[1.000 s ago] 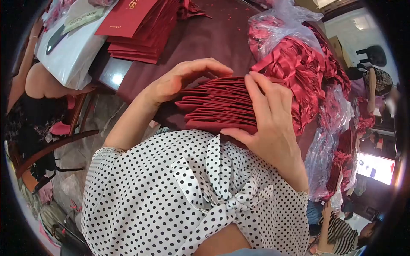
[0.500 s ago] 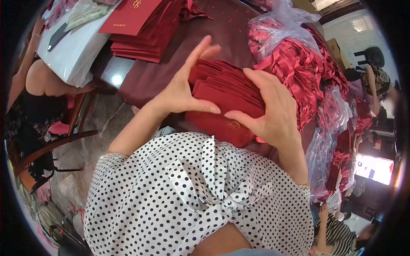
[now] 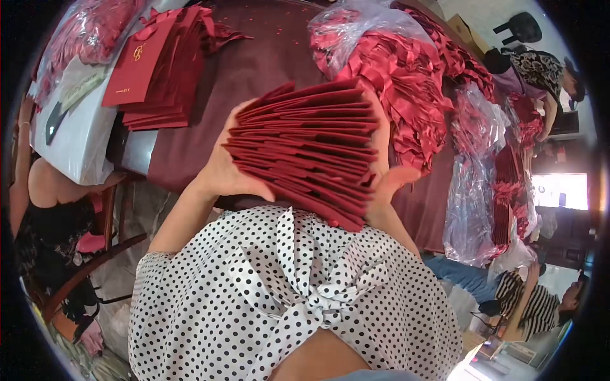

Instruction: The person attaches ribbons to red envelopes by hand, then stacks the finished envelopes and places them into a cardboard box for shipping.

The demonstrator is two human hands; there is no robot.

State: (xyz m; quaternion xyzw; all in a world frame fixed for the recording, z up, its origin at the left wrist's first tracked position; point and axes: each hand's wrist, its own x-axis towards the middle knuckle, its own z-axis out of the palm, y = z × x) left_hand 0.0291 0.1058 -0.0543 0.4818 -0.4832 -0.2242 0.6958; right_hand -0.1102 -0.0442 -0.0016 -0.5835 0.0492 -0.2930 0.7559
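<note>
A thick stack of folded red paper gift bags [image 3: 305, 149] is held upright in front of my chest, edges fanned towards me. My left hand [image 3: 230, 170] is wrapped round its left end, thumb along the lower front. At the right end my right hand [image 3: 384, 181] presses against the stack, fingers behind it and thumb sticking out to the side. Past my left hand stands another pile of red gift bags [image 3: 155, 70], with a gold emblem on the front one and ribbon handles on top.
A dark red cloth [image 3: 222, 70] covers the table. Red ribbons in a clear plastic bag [image 3: 394, 82] are heaped at the back right. On the left lies a white plastic-wrapped package [image 3: 82, 140] with a dark-bladed tool [image 3: 56, 120]. Other people sit on both sides.
The stack has been tipped up and turned so its edges face me, and it now fans out wider. My hands have shifted from its top to its two ends.
</note>
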